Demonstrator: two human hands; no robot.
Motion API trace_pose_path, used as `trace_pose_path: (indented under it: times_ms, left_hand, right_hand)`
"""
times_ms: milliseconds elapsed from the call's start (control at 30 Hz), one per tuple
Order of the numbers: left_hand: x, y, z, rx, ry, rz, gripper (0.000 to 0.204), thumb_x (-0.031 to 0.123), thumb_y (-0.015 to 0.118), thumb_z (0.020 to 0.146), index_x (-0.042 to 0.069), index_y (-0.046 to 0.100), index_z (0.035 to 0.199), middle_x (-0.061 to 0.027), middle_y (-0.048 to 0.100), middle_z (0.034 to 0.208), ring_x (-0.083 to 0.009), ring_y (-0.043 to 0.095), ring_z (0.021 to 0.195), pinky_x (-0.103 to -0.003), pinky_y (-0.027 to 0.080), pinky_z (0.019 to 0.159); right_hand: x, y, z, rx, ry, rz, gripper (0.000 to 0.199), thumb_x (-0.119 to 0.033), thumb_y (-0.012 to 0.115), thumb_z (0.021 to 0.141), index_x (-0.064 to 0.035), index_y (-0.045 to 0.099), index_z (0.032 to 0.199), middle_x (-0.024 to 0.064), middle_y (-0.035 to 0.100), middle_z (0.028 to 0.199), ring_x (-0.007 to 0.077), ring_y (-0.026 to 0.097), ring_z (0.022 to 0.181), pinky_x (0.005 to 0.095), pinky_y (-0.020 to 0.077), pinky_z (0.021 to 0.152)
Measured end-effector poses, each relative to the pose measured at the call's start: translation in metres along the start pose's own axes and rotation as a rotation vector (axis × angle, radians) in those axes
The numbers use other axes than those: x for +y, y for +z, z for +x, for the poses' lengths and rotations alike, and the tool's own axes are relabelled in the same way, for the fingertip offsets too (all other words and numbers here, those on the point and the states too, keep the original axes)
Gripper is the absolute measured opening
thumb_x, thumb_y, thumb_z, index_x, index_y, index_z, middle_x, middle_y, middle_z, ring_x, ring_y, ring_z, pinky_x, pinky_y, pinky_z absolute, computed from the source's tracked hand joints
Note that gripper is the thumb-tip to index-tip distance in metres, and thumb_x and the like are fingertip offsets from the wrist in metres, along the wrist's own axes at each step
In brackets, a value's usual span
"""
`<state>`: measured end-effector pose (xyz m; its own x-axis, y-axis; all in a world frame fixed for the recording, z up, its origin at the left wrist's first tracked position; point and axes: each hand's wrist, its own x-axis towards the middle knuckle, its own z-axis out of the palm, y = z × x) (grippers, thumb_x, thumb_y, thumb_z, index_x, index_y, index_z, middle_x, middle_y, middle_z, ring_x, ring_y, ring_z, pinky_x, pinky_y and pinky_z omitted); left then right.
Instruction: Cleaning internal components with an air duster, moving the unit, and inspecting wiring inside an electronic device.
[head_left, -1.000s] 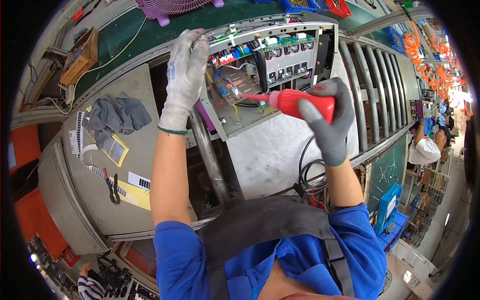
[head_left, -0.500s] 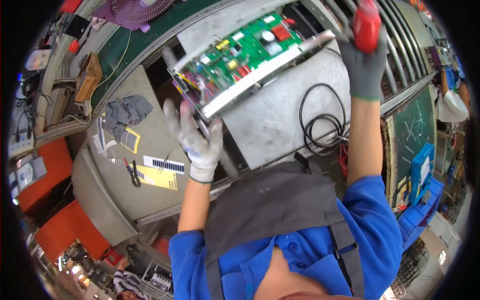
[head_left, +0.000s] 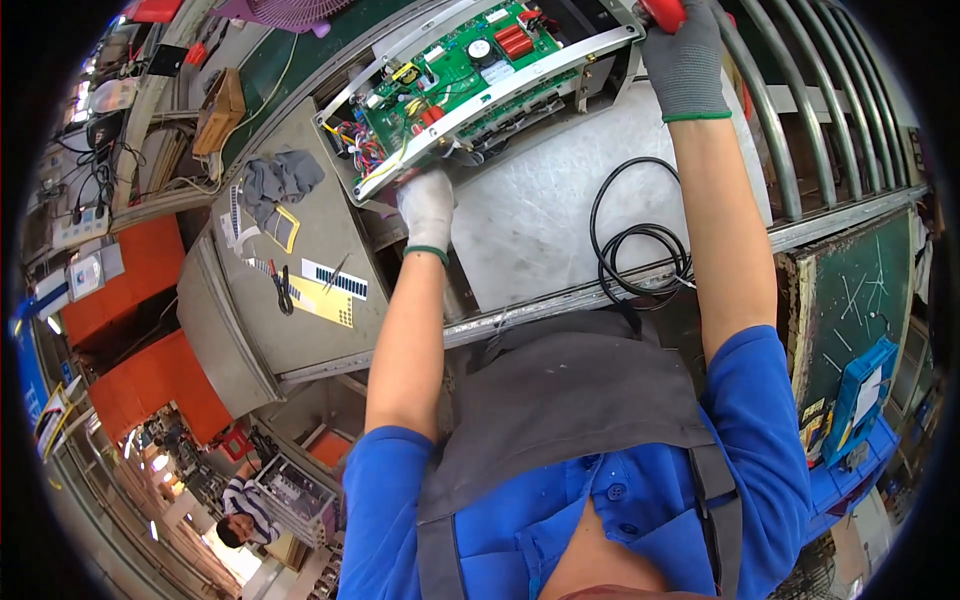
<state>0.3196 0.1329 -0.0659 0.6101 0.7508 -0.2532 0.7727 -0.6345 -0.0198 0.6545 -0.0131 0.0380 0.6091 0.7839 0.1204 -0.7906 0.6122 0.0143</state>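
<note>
A metal chassis lies at an angle at the far side of the bench, a green circuit board with many components inside it. Coloured wires bunch at its left end. My left hand, in a white glove, reaches in at the near left edge of the chassis; the frame hides its fingers. My right hand, in a grey glove, is closed around a red tool beside the chassis's right end. The picture's upper edge cuts off part of that tool, so its kind is unclear.
A coiled black cable rests on the grey metal plate. Metal rollers run off to the right. At left, pliers, label sheets and a grey cloth lie on the bench. Another person is at lower left.
My left hand has gone from spread fingers in front of the chassis to under its near edge. My right hand has brought the red tool closer to the chassis's right end. The view has shifted.
</note>
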Motion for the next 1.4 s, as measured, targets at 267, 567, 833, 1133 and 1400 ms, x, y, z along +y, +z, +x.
trace_pose_path:
  times_ms: [267, 567, 833, 1133, 1400]
  left_hand:
    - [0.0, -0.008, -0.006, -0.039, 0.187, 0.04, 0.015, 0.006, 0.058, 0.082, 0.005, 0.068, 0.093, -0.0242, 0.069, 0.087, -0.0357, 0.07, 0.072, -0.047, 0.057, 0.062]
    - [-0.172, -0.033, -0.002, 0.142, 0.214, -1.568, 0.076, 0.055, 0.062, 0.094, 0.002, 0.042, 0.144, -0.0112, 0.058, 0.131, -0.0228, 0.055, 0.123, -0.037, 0.046, 0.101]
    - [-0.131, -0.023, 0.066, -0.412, 0.533, -1.962, 0.047, 0.039, 0.055, 0.102, 0.006, 0.053, 0.135, -0.0058, 0.06, 0.13, -0.0213, 0.057, 0.121, -0.042, 0.045, 0.106]
    - [-0.065, -0.107, -0.067, 0.04, 0.536, -1.319, 0.04, 0.038, 0.057, 0.102, 0.0, 0.066, 0.095, 0.0023, 0.059, 0.08, -0.0082, 0.05, 0.072, -0.026, 0.041, 0.065]
    - [0.039, -0.213, -0.11, 0.237, 0.187, -1.638, 0.055, 0.044, 0.035, 0.108, 0.005, 0.041, 0.147, -0.0112, 0.055, 0.139, -0.0242, 0.056, 0.126, -0.042, 0.045, 0.108]
  right_hand:
    - [-0.017, -0.007, -0.003, 0.385, -0.445, -0.608, 0.035, -0.035, 0.06, 0.097, -0.0037, 0.057, 0.112, 0.0093, 0.057, 0.087, 0.0186, 0.048, 0.07, 0.0322, 0.0392, 0.064]
    - [-0.022, -0.009, -0.28, 0.61, -0.434, -0.439, 0.045, -0.044, 0.06, 0.098, -0.0031, 0.054, 0.116, 0.0068, 0.054, 0.086, 0.0171, 0.049, 0.069, 0.0327, 0.0424, 0.064]
    - [0.047, 0.017, -0.355, 0.702, -0.558, -0.4, 0.042, -0.038, 0.059, 0.1, -0.0011, 0.054, 0.119, 0.0102, 0.058, 0.091, 0.019, 0.054, 0.073, 0.0344, 0.0452, 0.065]
    - [0.016, 0.081, -0.324, 0.483, -0.393, -0.751, 0.037, -0.016, 0.069, 0.087, -0.0018, 0.057, 0.119, 0.0079, 0.061, 0.105, 0.0173, 0.059, 0.092, 0.032, 0.0479, 0.084]
    - [-0.013, 0.117, -0.268, 0.073, -0.695, -1.618, 0.043, -0.013, 0.082, 0.068, -0.0045, 0.059, 0.104, 0.0125, 0.059, 0.101, 0.0221, 0.061, 0.092, 0.0344, 0.0492, 0.081]
